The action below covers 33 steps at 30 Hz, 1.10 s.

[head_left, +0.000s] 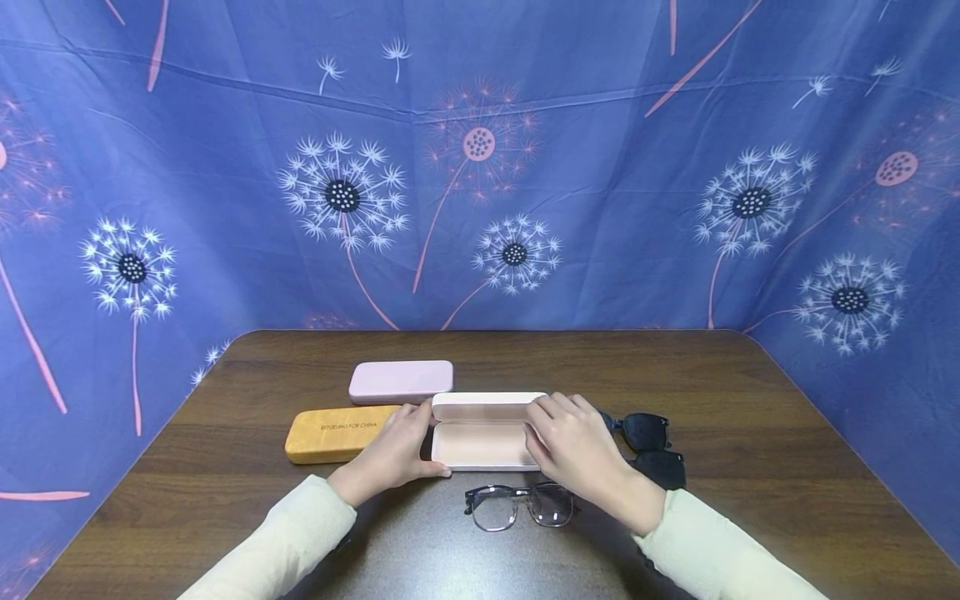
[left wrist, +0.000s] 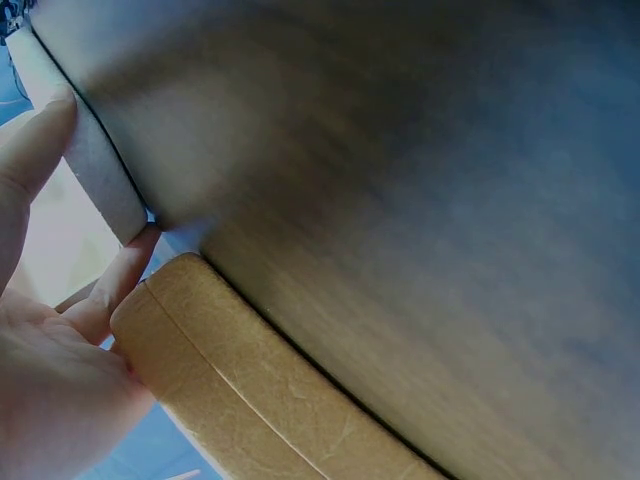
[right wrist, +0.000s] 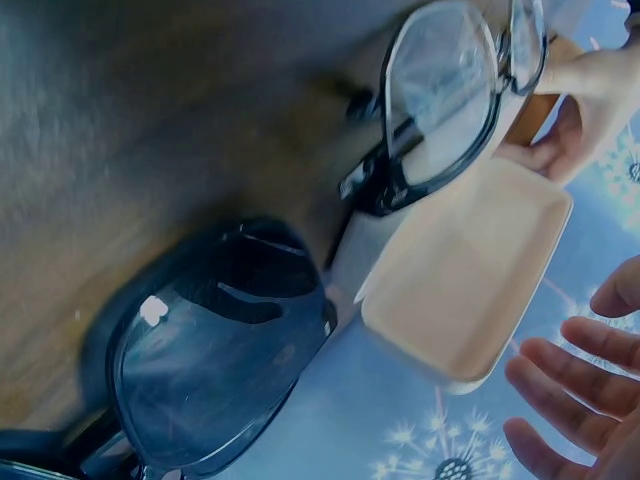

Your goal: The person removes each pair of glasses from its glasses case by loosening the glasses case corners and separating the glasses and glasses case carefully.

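Note:
An eyeglass case [head_left: 480, 448], white outside and pale beige inside, stands with its lid up in the middle of the table. My left hand [head_left: 397, 446] grips its left end, thumb at the front edge and fingers behind; the left wrist view shows the thumb [left wrist: 45, 140] pressed on the case's side. At the right end is my right hand [head_left: 573, 442], overlapping the case in the head view. From the right wrist, its loosely bent fingers [right wrist: 565, 390] appear apart from the case and hold nothing. Clear-lens eyeglasses [head_left: 517, 507] with dark brows lie just in front.
A yellow-orange case [head_left: 330, 435] with lettering lies shut beside my left hand, and a shut pale pink case [head_left: 401, 382] is behind it. Black sunglasses [head_left: 660, 468] lie right of my right hand, partly hidden by it. A blue dandelion-print cloth [head_left: 600, 208] hangs behind the wooden table [head_left: 787, 483].

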### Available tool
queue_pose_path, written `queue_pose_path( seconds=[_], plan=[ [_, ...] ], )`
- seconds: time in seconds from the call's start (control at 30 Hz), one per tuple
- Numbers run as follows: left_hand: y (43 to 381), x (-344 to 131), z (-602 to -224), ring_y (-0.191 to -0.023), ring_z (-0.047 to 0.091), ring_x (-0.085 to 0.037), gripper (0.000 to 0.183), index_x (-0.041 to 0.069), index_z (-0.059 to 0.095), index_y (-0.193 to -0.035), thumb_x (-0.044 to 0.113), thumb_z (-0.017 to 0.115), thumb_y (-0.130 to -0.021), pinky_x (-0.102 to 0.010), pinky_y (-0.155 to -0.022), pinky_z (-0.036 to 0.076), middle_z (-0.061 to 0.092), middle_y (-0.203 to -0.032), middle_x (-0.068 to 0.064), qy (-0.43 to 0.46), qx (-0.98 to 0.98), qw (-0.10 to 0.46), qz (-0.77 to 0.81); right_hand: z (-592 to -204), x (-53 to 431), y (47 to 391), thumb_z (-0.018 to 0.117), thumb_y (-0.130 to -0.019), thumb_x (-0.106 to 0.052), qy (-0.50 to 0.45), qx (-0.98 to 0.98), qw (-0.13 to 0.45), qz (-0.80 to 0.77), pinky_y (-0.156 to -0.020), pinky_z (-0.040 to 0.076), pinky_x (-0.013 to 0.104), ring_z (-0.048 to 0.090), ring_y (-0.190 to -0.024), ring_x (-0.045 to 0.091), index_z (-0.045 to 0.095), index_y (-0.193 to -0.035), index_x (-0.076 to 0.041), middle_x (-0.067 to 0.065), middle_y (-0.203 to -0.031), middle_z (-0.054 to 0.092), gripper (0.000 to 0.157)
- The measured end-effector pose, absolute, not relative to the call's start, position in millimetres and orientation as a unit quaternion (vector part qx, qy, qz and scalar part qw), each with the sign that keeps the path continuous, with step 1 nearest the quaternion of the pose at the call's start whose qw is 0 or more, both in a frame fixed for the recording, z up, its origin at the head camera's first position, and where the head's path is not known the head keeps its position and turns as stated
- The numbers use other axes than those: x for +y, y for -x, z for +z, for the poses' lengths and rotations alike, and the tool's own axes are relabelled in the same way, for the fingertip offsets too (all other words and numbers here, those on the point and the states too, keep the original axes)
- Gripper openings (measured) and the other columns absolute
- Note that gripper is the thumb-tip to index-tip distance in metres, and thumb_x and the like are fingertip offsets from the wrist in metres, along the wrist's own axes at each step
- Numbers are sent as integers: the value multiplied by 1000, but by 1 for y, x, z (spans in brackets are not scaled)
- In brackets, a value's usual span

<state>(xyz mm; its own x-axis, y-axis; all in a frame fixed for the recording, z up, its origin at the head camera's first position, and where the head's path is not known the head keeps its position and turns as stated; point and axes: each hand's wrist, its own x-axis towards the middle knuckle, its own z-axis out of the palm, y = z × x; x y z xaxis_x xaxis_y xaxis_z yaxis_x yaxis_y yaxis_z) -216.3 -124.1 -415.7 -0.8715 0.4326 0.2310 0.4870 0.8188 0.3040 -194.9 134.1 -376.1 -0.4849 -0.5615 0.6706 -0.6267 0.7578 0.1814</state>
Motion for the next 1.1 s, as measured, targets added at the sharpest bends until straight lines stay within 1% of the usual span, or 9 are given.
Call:
queue_pose_path(
  seconds=[0.1, 0.27, 0.43, 0.5, 0.7, 0.87, 1.03, 1.1],
  plan=[
    [216, -124, -416, -100, 52, -25, 89, -3, 44, -121, 43, 83, -56, -39, -88, 40, 64, -101, -6, 244, -951, 78, -175, -375, 136, 201, 56, -77, -17, -338, -860, 379, 53, -58, 43, 31, 56, -68, 16, 58, -78, -13, -2, -77, 62, 5],
    [216, -125, -416, -99, 52, -24, 88, -3, 44, -121, 43, 84, -56, -38, -87, 40, 63, -101, -5, 243, -951, 76, -177, -374, 139, 210, 54, -80, -18, -321, -867, 378, 55, -62, 45, 33, 58, -71, 17, 61, -83, -12, 0, -79, 64, 9],
    [216, -125, -416, -98, 52, -24, 86, -3, 45, -119, 42, 84, -56, -38, -86, 40, 63, -100, -5, 245, -950, 80, -176, -375, 140, 221, 56, -81, -20, -301, -878, 368, 50, -63, 46, 34, 58, -72, 18, 61, -84, -11, 1, -80, 63, 10],
    [216, -125, -416, -97, 52, -24, 86, -3, 45, -119, 42, 84, -56, -38, -86, 40, 63, -100, -5, 247, -950, 82, -174, -376, 141, 225, 56, -83, -22, -294, -885, 358, 46, -64, 46, 35, 59, -74, 19, 61, -86, -10, 2, -82, 64, 13],
    [217, -125, -416, -97, 52, -23, 87, -2, 44, -121, 41, 84, -56, -38, -86, 40, 63, -99, -5, 249, -949, 79, -176, -378, 142, 232, 53, -89, -31, -270, -913, 301, 47, -68, 48, 38, 61, -82, 22, 63, -95, -7, 6, -89, 66, 26],
    [216, -125, -416, -98, 51, -24, 87, -2, 45, -120, 42, 84, -56, -38, -86, 40, 63, -100, -5, 243, -950, 72, -183, -379, 144, 236, 52, -90, -33, -256, -932, 246, 73, -70, 49, 39, 62, -81, 21, 63, -98, -6, 7, -89, 66, 30],
    [216, -125, -416, -99, 51, -25, 87, -2, 45, -120, 41, 84, -56, -39, -87, 40, 62, -100, -6, 241, -950, 70, -187, -379, 146, 242, 52, -91, -33, -256, -940, 189, 119, -64, 50, 35, 61, -75, 17, 62, -100, -7, 6, -87, 67, 30],
    [217, -125, -416, -99, 51, -24, 88, -2, 44, -121, 42, 84, -56, -38, -87, 40, 62, -100, -6, 240, -951, 70, -184, -378, 148, 244, 51, -91, -34, -254, -944, 157, 142, -62, 50, 32, 61, -75, 15, 62, -102, -6, 6, -89, 67, 31]
  ],
)
